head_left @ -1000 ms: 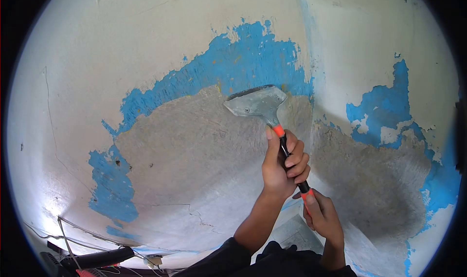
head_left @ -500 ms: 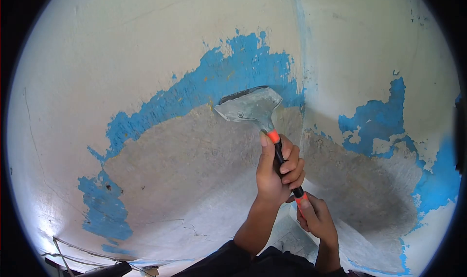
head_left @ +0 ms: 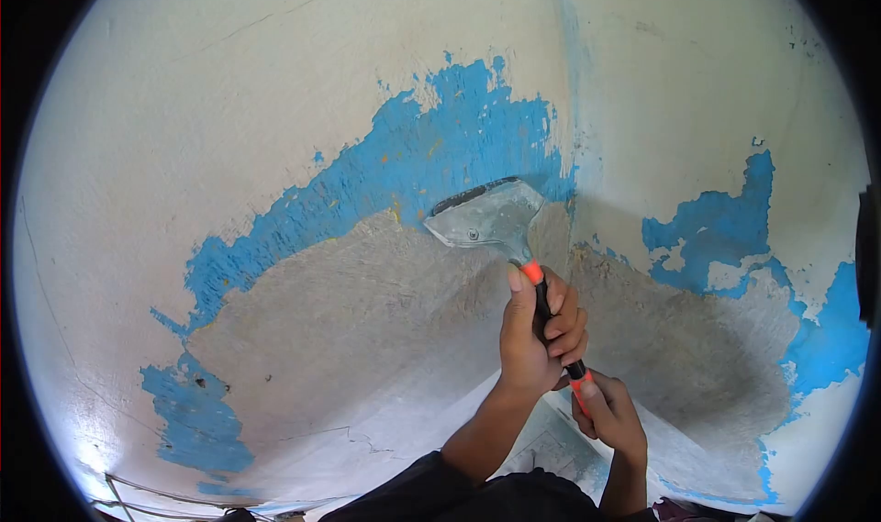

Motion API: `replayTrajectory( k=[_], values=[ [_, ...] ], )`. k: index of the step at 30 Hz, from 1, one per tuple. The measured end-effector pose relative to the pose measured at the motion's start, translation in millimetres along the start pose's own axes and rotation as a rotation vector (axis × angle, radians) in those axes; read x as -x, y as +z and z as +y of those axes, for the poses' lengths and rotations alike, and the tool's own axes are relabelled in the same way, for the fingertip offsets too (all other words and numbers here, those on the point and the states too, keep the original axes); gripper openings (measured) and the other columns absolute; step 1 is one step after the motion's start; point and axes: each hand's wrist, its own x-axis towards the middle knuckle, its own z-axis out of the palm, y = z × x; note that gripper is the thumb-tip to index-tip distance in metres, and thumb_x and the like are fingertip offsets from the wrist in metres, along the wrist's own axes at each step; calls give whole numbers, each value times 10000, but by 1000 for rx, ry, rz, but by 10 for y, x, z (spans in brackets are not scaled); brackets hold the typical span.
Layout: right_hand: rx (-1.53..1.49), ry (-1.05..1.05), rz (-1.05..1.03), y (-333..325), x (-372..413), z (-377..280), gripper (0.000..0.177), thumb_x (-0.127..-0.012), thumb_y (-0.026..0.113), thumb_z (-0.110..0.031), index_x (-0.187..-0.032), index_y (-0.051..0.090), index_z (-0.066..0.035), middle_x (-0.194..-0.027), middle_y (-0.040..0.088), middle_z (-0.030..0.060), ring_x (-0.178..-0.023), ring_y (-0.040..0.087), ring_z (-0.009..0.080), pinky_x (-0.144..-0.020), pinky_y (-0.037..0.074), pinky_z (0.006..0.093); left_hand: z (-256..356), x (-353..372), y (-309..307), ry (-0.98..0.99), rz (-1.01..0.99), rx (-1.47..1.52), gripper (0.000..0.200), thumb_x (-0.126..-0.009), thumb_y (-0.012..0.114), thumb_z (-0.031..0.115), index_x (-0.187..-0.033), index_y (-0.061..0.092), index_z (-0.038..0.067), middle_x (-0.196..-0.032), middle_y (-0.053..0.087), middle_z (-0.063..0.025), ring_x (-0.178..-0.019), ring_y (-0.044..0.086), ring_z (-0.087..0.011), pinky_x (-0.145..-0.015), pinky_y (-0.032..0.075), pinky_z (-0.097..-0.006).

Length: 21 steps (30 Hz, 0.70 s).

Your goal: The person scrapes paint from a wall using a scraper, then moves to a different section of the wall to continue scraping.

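Note:
A wide-headed paint scraper (head_left: 491, 217) with a black and orange handle is held up against the wall near the corner. My left hand (head_left: 537, 334) wraps round the upper part of the handle, thumb along it just below the head. Lower down, my right hand (head_left: 606, 410) grips the orange end of the same handle. The scraper's dark blade edge overlaps the lower border of a blue paint patch (head_left: 413, 160), where it meets a bare grey area (head_left: 321, 320).
Off-white paint (head_left: 184, 109) surrounds the patch. On the adjoining right wall is another blue patch (head_left: 716, 228) above grey plaster (head_left: 679, 338). Cables (head_left: 156, 493) run along the lower left. Beneath my arms the dusty floor (head_left: 551, 453) shows.
Both hands and the scraper have shifted slightly right and down along the wall, with the grip unchanged. The view has moved a little too.

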Motion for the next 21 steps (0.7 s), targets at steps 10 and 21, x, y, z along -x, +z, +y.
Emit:
replayTrajectory(
  k=[10,21],
  values=[
    [84,67,7,-21,132,213,471,-1015,443,-390,-1018,658,30,-539,460,-31,-468,429,63,-455,345,245,-172,194,-266,-5,-70,64,538,-980,264,629,-834,401,130,-591,298,46,-436,265,-67,-389,286,-243],
    [-24,133,9,5,180,283,479,-1009,436,-414,-1025,659,9,-540,458,-26,-454,427,59,-450,340,237,-251,224,-325,-51,-31,58,531,-979,268,631,-832,400,138,-590,300,47,-433,266,-65,-384,280,-238]
  ],
)
